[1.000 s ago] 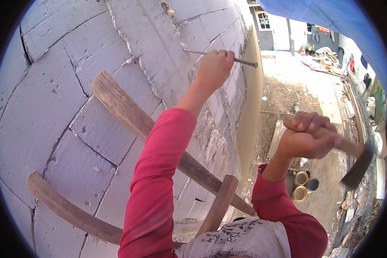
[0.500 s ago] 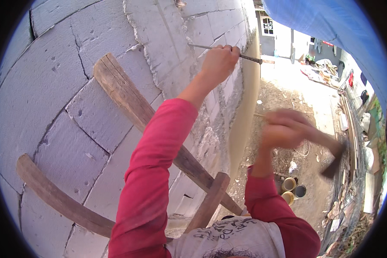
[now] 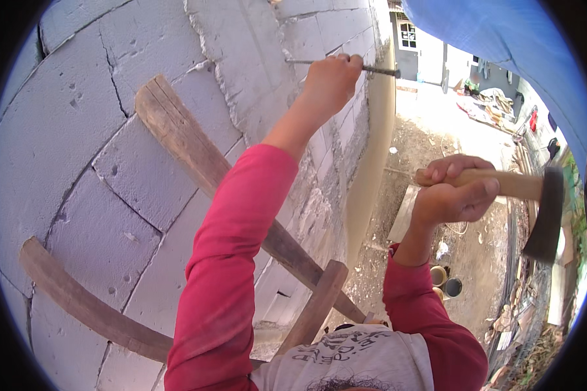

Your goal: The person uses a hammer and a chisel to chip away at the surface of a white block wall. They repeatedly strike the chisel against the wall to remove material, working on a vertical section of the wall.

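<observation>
My left hand [image 3: 334,81] is closed around a thin metal chisel [image 3: 381,70], raised to the upper part of the pale block wall [image 3: 137,189]. The chisel's thin end reaches the grey mortar band on the wall, and its dark, blunt end sticks out to the right. To the right and lower, my right hand [image 3: 456,189] grips the wooden handle of a hatchet [image 3: 546,218]. The dark hatchet head hangs at the far right, well apart from the chisel, its wider edge downward.
A wooden ladder [image 3: 199,140] leans against the wall before me, with a rung [image 3: 316,303] near my body. Far below lie the dirt ground [image 3: 424,146] and several buckets [image 3: 453,287]. A blue tarp [image 3: 515,45] hangs at upper right; long poles [image 3: 512,241] lie along the right side.
My right hand has swung the hatchet to the right and up, away from the chisel. My left hand and the chisel have shifted slightly up in view, still at the wall.
</observation>
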`<state>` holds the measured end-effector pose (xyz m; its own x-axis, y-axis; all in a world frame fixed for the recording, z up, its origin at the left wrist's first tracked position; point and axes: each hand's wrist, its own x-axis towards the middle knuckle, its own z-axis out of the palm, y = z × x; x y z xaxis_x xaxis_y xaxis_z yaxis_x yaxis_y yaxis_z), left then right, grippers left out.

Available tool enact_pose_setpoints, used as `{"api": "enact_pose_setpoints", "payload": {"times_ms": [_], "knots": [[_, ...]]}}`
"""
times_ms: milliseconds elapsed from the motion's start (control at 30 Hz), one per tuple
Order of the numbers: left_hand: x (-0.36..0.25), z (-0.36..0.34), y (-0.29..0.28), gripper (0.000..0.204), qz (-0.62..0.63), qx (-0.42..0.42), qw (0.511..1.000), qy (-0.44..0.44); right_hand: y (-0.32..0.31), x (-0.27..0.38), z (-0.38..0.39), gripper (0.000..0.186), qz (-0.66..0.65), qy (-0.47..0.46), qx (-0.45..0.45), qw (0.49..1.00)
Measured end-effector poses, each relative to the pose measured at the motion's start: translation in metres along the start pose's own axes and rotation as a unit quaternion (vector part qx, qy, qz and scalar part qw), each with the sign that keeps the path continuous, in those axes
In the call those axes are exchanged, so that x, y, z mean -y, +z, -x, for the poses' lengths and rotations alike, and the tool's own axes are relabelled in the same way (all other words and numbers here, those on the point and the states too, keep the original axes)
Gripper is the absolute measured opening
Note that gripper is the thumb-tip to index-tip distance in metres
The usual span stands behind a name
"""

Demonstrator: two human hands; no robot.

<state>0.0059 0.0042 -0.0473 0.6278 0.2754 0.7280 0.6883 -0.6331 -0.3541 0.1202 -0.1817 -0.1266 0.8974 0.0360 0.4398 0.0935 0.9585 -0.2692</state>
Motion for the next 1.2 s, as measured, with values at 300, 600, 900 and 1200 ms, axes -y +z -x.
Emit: {"api": "enact_pose_setpoints", "payload": {"times_ms": [300, 600, 900, 1200], "knots": [[-0.003, 0.011, 0.007, 0.021, -0.014, 0.019, 0.999, 0.047, -0.034, -0.048, 0.037, 0.026, 0.216, 0.029, 0.241, 0.946], [-0.006, 0.012, 0.005, 0.023, -0.004, 0.01, 0.999, 0.03, -0.048, -0.066, 0.059, 0.029, 0.307, 0.027, 0.308, 0.9], [-0.007, 0.011, 0.008, 0.023, 0.001, 0.024, 0.999, 0.041, -0.061, -0.076, 0.049, 0.03, 0.16, 0.118, 0.245, 0.949], [-0.018, 0.044, 0.044, 0.011, -0.097, 0.291, 0.935, 0.176, -0.069, -0.013, 0.007, 0.039, 0.133, 0.222, 0.059, 0.964]]}}
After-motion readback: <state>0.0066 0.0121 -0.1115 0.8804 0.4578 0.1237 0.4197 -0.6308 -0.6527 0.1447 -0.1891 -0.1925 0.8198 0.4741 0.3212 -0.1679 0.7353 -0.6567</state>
